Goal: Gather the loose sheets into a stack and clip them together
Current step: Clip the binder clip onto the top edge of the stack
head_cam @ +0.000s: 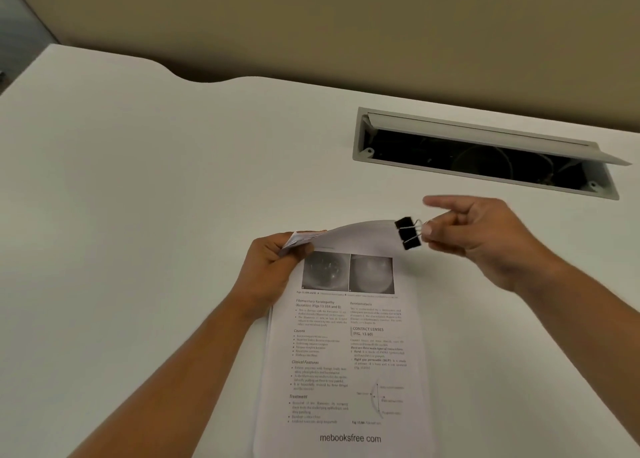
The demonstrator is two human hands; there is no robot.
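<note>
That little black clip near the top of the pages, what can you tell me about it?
The binder clip is small, with a black body that looks like metal and two silver wire handles. The right hand pinches those handles between its fingers. The clip sits at the top right corner of the stack of sheets, its mouth at the paper's edge; whether it already grips the paper cannot be told. It is tilted and held above the white desk.

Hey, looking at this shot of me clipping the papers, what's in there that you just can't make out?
Head view only:
- Sheet count in the stack: edges overlap, left hand covers the far left corner.
- Whether the binder clip has bitten the paper: too small to tell, right hand pinches its wire handles.
- Body text: too small and blurred.
- Stack's near edge: cut off by the frame.
- Desk cable slot interior: dark.
</note>
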